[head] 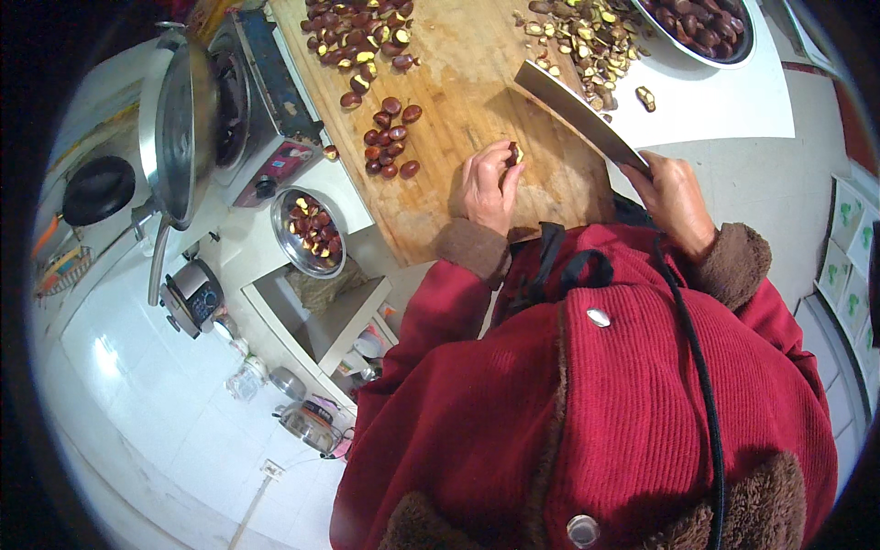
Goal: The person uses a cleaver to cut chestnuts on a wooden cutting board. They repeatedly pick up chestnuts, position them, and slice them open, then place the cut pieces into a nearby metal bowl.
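Between the thumb and fingers of my left hand (489, 182) is a chestnut (515, 154), with a pale yellow cut face showing beside its brown shell. That hand rests on a wooden cutting board (460, 117). My right hand (670, 196) grips a cleaver (584, 120) by its handle, and the broad blade slants over the board's right side, apart from the chestnut. Left of my left hand lies a small group of whole brown chestnuts (390, 141). Farther up the board is a larger pile of chestnuts (357, 34), many with yellow cut ends.
Cut-off chestnut pieces (595, 48) are heaped at the board's upper right. Beyond them a bowl of dark chestnuts (701, 31) stands on a white sheet (729, 103). To the left are a steel bowl of chestnut pieces (313, 230), a gas stove (268, 103) and a wok (175, 130).
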`<control>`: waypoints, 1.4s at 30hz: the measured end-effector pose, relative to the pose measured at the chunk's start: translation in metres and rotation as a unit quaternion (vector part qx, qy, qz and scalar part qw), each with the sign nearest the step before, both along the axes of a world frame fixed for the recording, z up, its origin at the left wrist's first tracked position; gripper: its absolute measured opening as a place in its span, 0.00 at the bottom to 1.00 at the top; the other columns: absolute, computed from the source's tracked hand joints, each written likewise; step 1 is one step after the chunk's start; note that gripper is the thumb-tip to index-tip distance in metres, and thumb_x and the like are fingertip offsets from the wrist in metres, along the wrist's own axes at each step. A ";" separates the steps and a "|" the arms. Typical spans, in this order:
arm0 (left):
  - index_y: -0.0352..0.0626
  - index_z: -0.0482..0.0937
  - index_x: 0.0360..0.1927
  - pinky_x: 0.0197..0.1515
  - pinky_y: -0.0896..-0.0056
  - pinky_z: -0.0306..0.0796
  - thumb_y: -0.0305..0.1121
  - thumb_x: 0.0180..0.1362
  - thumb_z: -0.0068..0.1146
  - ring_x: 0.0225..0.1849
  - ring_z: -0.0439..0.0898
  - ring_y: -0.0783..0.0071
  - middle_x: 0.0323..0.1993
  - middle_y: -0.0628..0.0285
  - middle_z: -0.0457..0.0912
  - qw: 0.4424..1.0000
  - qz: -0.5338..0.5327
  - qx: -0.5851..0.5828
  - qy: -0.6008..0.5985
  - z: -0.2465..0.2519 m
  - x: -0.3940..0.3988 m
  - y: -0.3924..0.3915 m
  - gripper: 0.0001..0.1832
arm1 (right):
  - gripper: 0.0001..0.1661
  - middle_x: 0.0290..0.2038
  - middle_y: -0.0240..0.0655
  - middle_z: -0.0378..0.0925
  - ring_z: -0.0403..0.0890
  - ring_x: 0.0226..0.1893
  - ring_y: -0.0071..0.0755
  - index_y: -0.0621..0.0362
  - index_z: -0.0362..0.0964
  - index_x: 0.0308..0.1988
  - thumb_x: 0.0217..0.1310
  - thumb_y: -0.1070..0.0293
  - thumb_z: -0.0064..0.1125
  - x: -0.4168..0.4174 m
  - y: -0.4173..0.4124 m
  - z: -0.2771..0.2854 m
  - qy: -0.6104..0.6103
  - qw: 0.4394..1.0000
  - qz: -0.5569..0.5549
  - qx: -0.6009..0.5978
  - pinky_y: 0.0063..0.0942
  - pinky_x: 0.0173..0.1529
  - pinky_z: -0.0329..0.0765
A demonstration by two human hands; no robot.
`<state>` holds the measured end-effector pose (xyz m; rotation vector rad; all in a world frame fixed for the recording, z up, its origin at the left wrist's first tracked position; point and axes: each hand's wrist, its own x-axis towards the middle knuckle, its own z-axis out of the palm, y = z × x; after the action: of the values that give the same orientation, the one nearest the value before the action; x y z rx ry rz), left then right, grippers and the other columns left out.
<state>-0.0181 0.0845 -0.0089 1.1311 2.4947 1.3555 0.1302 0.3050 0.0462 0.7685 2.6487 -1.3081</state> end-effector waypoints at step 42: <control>0.47 0.81 0.44 0.55 0.57 0.68 0.26 0.48 0.68 0.50 0.76 0.57 0.40 0.59 0.79 0.956 0.176 -0.176 0.153 0.028 -0.137 -0.017 0.17 | 0.11 0.22 0.56 0.74 0.77 0.23 0.61 0.69 0.75 0.38 0.62 0.70 0.60 -0.026 -0.005 0.005 -0.001 0.997 0.051 0.051 0.43 0.28 0.72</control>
<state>-0.1554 0.0672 0.0189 0.9080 3.1152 0.7737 0.1037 0.2999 0.0509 0.6354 2.7303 -1.1550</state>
